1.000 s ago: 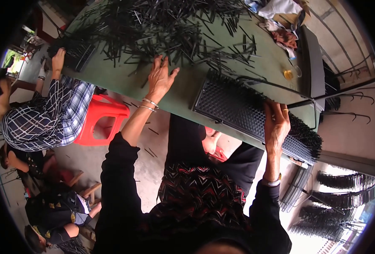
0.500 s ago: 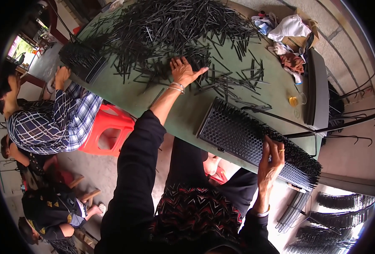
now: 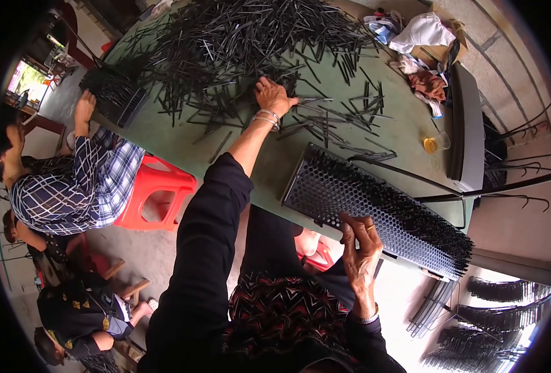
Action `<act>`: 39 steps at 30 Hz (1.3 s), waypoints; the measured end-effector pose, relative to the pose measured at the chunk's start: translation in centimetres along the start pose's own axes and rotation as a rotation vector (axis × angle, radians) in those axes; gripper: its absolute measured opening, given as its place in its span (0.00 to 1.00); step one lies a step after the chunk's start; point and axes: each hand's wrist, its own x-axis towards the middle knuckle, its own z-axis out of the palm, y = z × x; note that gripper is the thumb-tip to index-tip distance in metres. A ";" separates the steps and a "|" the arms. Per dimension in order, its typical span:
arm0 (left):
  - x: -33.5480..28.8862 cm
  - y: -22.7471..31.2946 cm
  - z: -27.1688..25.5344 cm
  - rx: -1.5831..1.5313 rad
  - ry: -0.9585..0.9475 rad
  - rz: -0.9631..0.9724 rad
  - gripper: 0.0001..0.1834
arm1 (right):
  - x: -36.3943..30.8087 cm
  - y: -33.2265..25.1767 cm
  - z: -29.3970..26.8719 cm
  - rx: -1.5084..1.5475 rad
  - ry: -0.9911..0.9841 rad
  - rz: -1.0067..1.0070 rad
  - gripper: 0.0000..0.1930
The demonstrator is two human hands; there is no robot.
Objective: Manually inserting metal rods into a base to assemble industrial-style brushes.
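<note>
A big heap of thin black sticks (image 3: 226,43) covers the far part of the green table (image 3: 176,133). My left hand (image 3: 272,98) lies on the near edge of the heap, thumb stretched out, touching loose sticks. At the table's near right edge stands a long black perforated rack (image 3: 356,199); rows of sticks fill its far and right holes, while its near left holes show bare. Over the rack's near edge is my right hand (image 3: 361,248), fingers bent and pressed together. Whatever they hold is hidden.
A small glass of amber liquid (image 3: 431,145) stands beside stacked grey panels (image 3: 465,124). Black metal rods (image 3: 511,186) reach in from the right. At left, a person in a plaid shirt (image 3: 58,193) sits by a red stool (image 3: 157,193), one hand at another rack (image 3: 114,96).
My right hand has moved left along the rack and down to its near edge. My left hand stays at the heap, its fingers less spread.
</note>
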 end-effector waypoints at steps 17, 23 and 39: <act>-6.0 1.9 1.0 -0.239 -0.096 0.675 0.29 | -1.2 0.0 1.1 0.095 -0.115 0.054 0.08; -5.8 -0.5 1.2 0.077 -0.170 0.877 0.55 | -1.4 -0.2 1.6 0.085 -0.145 0.044 0.09; -5.7 4.7 -0.7 0.085 -0.321 0.679 0.35 | -2.0 0.3 2.4 0.074 -0.196 -0.023 0.09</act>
